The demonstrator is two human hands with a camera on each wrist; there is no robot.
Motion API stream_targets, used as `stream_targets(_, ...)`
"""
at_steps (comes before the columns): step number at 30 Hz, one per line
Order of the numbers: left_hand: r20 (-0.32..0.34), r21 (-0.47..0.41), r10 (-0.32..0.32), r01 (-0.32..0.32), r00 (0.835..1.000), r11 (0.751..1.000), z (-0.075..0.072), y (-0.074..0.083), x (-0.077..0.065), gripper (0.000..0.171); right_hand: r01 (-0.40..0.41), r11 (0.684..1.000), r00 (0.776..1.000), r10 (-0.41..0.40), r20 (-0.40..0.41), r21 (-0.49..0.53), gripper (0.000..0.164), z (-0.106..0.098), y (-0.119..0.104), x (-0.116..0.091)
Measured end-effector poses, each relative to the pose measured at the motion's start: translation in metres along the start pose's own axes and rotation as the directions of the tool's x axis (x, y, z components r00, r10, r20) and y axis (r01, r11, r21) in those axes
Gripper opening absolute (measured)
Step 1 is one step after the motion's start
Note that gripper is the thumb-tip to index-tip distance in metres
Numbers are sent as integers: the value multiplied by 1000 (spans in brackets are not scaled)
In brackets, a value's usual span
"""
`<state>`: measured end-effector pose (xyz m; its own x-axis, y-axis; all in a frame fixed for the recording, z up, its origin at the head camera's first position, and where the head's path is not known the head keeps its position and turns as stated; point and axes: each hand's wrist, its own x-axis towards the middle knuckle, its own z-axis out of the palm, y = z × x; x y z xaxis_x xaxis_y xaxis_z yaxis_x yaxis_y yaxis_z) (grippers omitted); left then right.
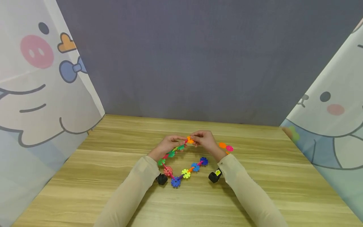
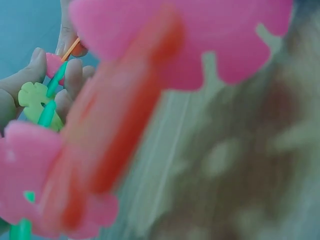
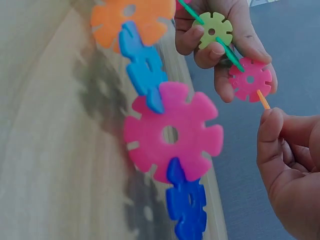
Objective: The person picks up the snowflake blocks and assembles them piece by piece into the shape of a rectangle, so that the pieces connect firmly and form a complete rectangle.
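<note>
Both hands meet over a chain of slotted plastic flower discs. My left hand (image 1: 169, 143) holds the chain near its end, pinching a pink disc (image 3: 250, 80); a yellow-green disc (image 3: 212, 31) and green ones lie along its fingers. My right hand (image 1: 205, 138) pinches an orange disc (image 1: 190, 140), whose edge meets a slot of the pink disc; fingers partly hide it. From the left hand the chain curves down past a salmon disc (image 1: 168, 171), a blue disc (image 1: 175, 182) and a yellow disc (image 1: 186, 173) to a dark blue disc (image 1: 204, 161).
Beyond the right forearm lie an orange disc (image 1: 222, 145) and a pink disc (image 1: 229, 148), with more orange partly hidden. The wooden table (image 1: 113, 189) ends at a grey panel (image 1: 181, 63). Cartoon-printed cloths (image 1: 42, 94) flank both sides. Black wrist cameras (image 1: 162, 179) sit under the wrists.
</note>
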<state>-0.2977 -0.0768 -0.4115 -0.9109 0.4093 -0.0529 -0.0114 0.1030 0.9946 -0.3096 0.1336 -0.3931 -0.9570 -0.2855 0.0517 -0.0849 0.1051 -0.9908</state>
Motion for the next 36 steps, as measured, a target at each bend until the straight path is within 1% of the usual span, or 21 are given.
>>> stream_targets(5,-7,-9,4,-4,1000,1000,1,0,0,30,-7,1000,1000,6,-19,-9,21,2,0,0)
stream_targets(12,-30,-14,-30,29,999,999,0,1,2,27,-11,1000,999,11,-34,-2,20,4,-2,2)
stream_targets(17,-56,5,-22,22,998,1000,1,3,2,25,-3,999,1000,1,-29,-39,18,8,-5,3)
stream_targets(22,-72,23,-10,12,997,1000,4,6,0,25,1,999,999,-3,-43,-42,18,7,-8,3)
stream_targets(24,-69,25,-9,11,998,1000,5,7,-1,25,-5,999,999,4,-35,-42,19,6,-8,3)
stream_targets(28,-53,14,-10,11,999,1000,5,7,-2,29,-16,999,1000,16,8,-44,21,4,-9,5)
stream_targets(32,-39,-7,-4,4,999,1000,4,6,-3,36,-19,999,999,21,48,-44,24,-1,-10,6)
stream_targets(36,-45,-28,-1,0,999,1000,4,4,-2,44,-17,998,998,20,60,-56,31,-9,-10,4)
